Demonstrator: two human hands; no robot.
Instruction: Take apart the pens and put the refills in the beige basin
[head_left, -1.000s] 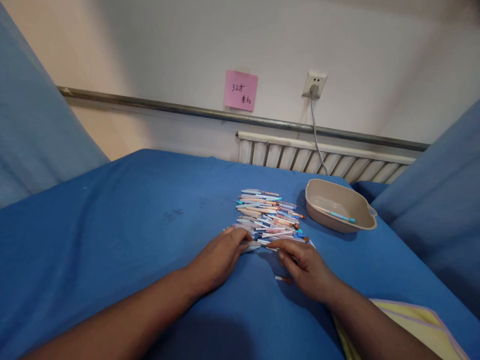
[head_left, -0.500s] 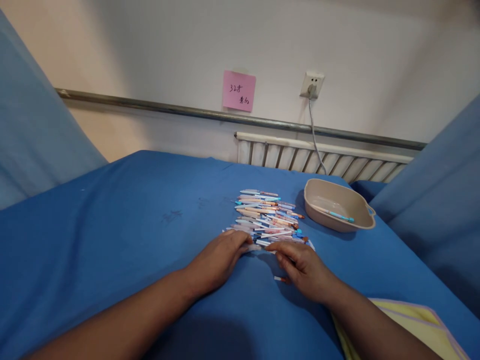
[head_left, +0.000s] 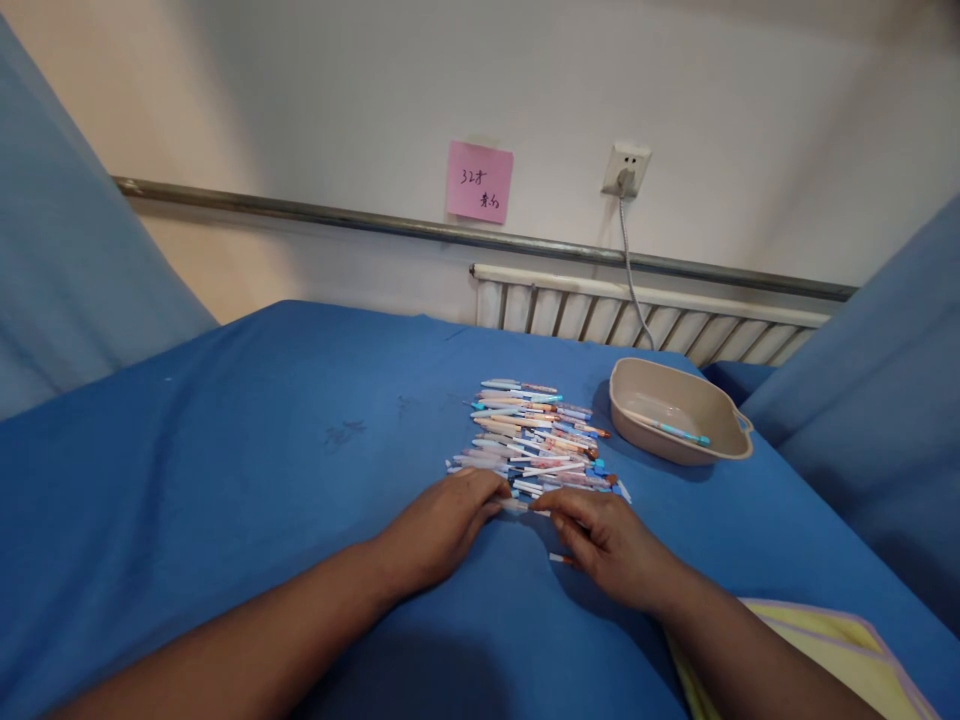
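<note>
A light-coloured pen (head_left: 516,505) lies just in front of the near edge of a pile of pens (head_left: 536,430). At its left end is my left hand (head_left: 454,515), fingers bent down and closed on it. My right hand (head_left: 611,545) pinches the other end between thumb and fingertips. Part of the pen is hidden under the fingers. Below the right fingertips a short white and brown piece (head_left: 560,558) lies on the blue cloth, partly covered by that hand. The piled pens lie roughly side by side, in white, orange, pink and blue tones.
A beige plastic basin (head_left: 679,455) stands right of the pile, with a turquoise-ended pen (head_left: 667,428) inside. A folded yellow cloth (head_left: 825,650) lies under my right forearm. Behind the blue-covered table (head_left: 225,450) are a radiator (head_left: 570,305) and a plugged-in cord (head_left: 630,270).
The pen between my hands has come slightly toward me, away from the pile's near edge. Both hands have shifted a little with it. The basin and the pile look the same.
</note>
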